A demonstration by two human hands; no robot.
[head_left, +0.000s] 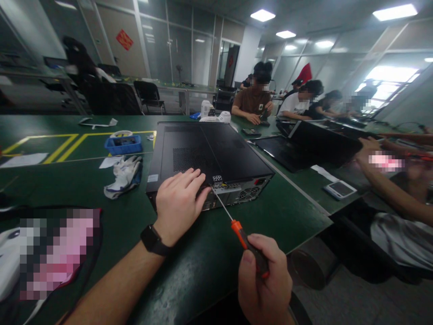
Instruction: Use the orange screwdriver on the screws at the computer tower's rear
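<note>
A black desktop computer case (230, 146) lies on its side on the green table, its rear panel with the fan grille turned toward me. My left hand (181, 196) rests on the case near its rear edge, fingers stretched out and thumb by the edge. Wrapped round the orange and black handle of a screwdriver (239, 231) is my right hand (265, 277). The long shaft points up and away, its tip at the rear edge beside my left thumb. Any screw at the tip is too small to make out.
Left of the case are a blue bin (123, 144) and a pair of work gloves (123, 176). At right lie a white device with a screen (340, 189) and another black case (324, 140), with a co-worker's arms beside it. Another person sits across the table.
</note>
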